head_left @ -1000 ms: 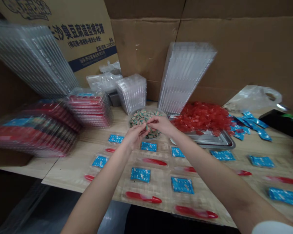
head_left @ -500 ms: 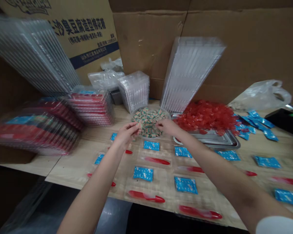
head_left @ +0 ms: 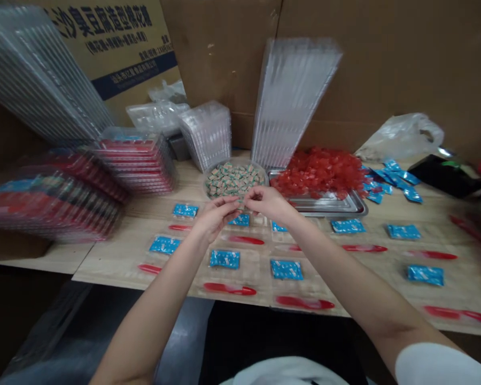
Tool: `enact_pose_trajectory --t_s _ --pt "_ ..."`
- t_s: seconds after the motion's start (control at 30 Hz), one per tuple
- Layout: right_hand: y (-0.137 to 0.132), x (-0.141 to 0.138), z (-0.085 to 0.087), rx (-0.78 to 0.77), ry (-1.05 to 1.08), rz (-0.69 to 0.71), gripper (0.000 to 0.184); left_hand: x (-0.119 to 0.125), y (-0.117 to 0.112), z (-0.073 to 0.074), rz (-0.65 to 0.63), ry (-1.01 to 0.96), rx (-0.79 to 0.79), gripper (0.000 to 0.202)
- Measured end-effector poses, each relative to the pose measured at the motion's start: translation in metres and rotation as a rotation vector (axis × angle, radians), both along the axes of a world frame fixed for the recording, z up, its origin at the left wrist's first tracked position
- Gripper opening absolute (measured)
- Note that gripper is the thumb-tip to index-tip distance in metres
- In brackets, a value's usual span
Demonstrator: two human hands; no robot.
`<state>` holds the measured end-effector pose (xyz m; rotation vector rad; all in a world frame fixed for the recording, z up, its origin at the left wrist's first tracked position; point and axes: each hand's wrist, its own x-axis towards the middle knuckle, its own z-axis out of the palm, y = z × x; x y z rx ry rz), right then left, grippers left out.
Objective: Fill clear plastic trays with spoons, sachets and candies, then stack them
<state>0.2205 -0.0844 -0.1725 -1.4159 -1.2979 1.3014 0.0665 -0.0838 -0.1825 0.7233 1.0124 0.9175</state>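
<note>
My left hand (head_left: 213,216) and my right hand (head_left: 266,203) meet just in front of a round clear bowl (head_left: 234,179) filled with small green-and-tan wrapped candies. Both hands have fingers pinched together, fingertips almost touching; what they hold is too small and blurred to name. Under and around them lie several clear blister trays, each with a blue packet (head_left: 224,259) and a red spoon (head_left: 229,289), laid in rows on the wooden table (head_left: 116,262).
A metal tray (head_left: 328,202) heaped with red wrapped pieces (head_left: 320,170) sits right of the bowl. Loose blue packets (head_left: 393,179) lie further right. Stacks of filled trays (head_left: 136,160) stand at left, empty clear trays (head_left: 292,96) lean on cardboard walls behind.
The hands had parted over the bowl half a second ago; now they have come back together, a little nearer to me. The camera has tilted up and shifted slightly.
</note>
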Motion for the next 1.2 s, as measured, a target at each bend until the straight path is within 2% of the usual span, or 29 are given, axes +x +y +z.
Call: enact_pose_trajectory --t_s 0.1,0.17,0.3,0.43,0.63,0.77,0.93,1.2 --pt "-0.017 0.013 0.004 -0.058 0.051 0.080 0.013 0.011 -0.014 -0.003 -0.036 0.082 0.076 0.017" --pt "-0.025 0.023 0.001 -0.056 -0.090 0.093 0.013 0.016 -0.022 -0.011 -0.048 0.165 0.150 0.018" --pt "-0.024 0.041 -0.020 -0.011 -0.534 -0.095 0.014 0.013 -0.032 -0.035 -0.025 0.399 0.343 0.021" --pt "-0.019 0.037 -0.043 -0.005 -0.662 -0.126 0.009 0.003 -0.037 -0.052 -0.063 0.579 0.496 0.017" --pt "-0.019 0.017 -0.054 0.027 -0.725 -0.114 0.011 0.000 -0.036 -0.053 -0.128 0.696 0.614 0.020" --pt "-0.020 0.019 -0.055 0.030 -0.670 -0.118 0.011 0.002 -0.034 -0.054 -0.131 0.710 0.637 0.020" --pt "-0.026 0.025 -0.056 0.068 -0.566 -0.110 0.026 0.011 -0.028 -0.052 -0.124 0.695 0.642 0.028" --pt "-0.026 0.018 -0.055 0.002 -0.707 -0.134 0.010 0.017 -0.027 -0.054 -0.137 0.782 0.659 0.025"
